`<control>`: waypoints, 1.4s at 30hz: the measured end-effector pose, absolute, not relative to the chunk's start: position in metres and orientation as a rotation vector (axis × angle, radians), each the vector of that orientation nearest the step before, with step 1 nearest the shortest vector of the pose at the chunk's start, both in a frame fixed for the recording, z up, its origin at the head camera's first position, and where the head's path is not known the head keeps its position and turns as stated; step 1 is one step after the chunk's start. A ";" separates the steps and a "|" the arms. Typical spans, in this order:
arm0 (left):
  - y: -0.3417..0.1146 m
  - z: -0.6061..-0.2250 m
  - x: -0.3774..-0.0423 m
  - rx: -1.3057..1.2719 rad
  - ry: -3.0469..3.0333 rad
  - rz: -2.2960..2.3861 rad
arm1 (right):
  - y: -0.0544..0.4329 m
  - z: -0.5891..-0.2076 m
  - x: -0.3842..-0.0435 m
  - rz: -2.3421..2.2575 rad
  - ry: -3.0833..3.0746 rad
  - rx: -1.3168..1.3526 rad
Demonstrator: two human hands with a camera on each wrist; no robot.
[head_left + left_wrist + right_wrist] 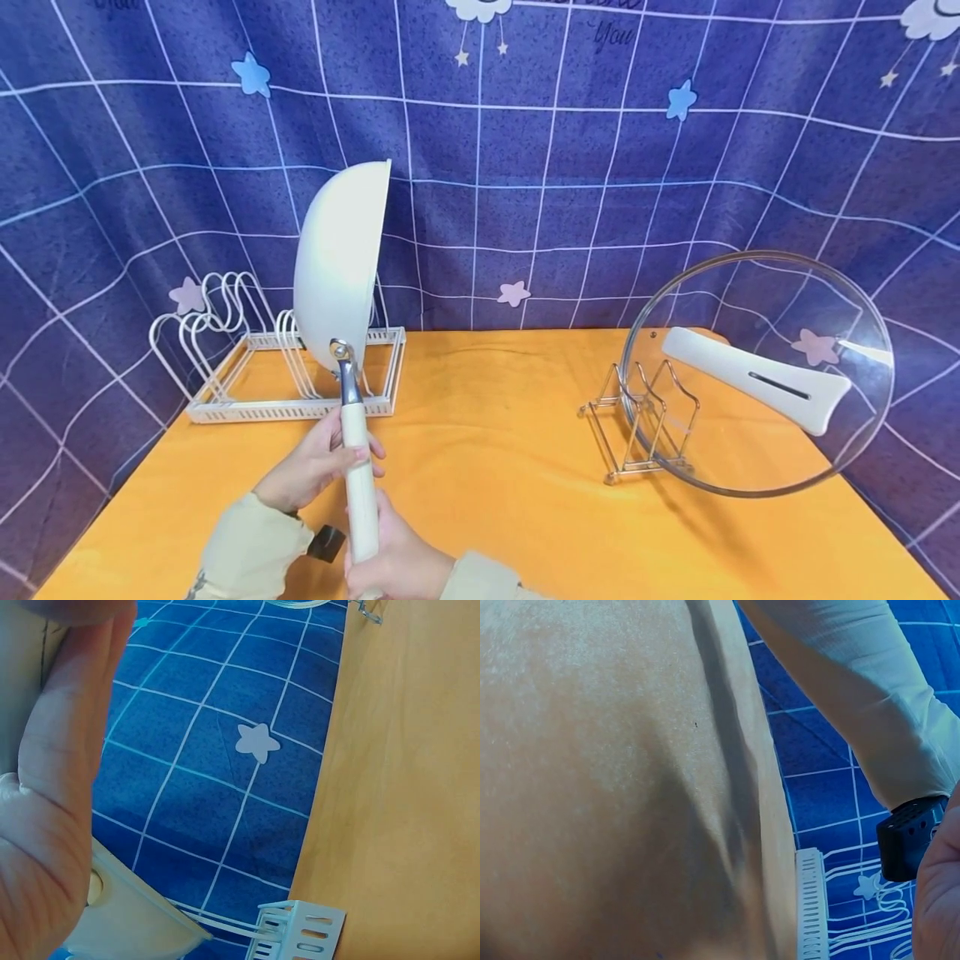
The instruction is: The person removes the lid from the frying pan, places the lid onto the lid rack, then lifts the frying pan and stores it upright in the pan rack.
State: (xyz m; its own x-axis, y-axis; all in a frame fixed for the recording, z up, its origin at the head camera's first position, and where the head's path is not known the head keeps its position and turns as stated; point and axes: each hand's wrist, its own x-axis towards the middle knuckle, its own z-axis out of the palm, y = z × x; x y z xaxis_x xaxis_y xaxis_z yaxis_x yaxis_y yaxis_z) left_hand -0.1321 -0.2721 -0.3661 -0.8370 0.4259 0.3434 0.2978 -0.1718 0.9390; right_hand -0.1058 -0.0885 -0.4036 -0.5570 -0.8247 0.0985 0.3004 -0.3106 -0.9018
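Observation:
A deep white frying pan [341, 258] stands on edge, its open side facing right and its long pale handle [362, 508] pointing toward me. My left hand [318, 462] grips the handle just below the metal joint, and my right hand [401, 550] grips its lower end. Behind the pan is a white wire rack [262, 410]; whether the pan touches it I cannot tell. In the left wrist view, part of the pan [135, 907] shows beside my left hand [45, 802], near the rack's corner [307, 930].
At the right, a large glass lid [757, 493] with a broad white handle [757, 375] leans in a small metal wire stand [648, 468]. Orange cloth [487, 467] covers the table. A blue checked curtain [540, 208] hangs behind.

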 end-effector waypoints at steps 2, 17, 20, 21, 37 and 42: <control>-0.272 -0.367 -0.132 0.855 1.965 2.172 | -0.088 -0.404 -0.106 -1.941 1.164 -0.742; -0.271 -0.376 -0.128 0.814 1.988 2.160 | -0.087 -0.409 -0.100 -1.936 1.178 -0.703; -0.271 -0.377 -0.127 0.780 1.978 2.160 | -0.087 -0.410 -0.098 -1.933 1.190 -0.694; -0.271 -0.378 -0.127 0.769 1.974 2.158 | -0.087 -0.411 -0.098 -1.929 1.197 -0.698; -0.270 -0.383 -0.127 0.729 1.958 2.160 | -0.086 -0.415 -0.099 -1.924 1.185 -0.737; -0.270 -0.383 -0.126 0.720 1.973 2.160 | -0.086 -0.416 -0.099 -1.921 1.173 -0.725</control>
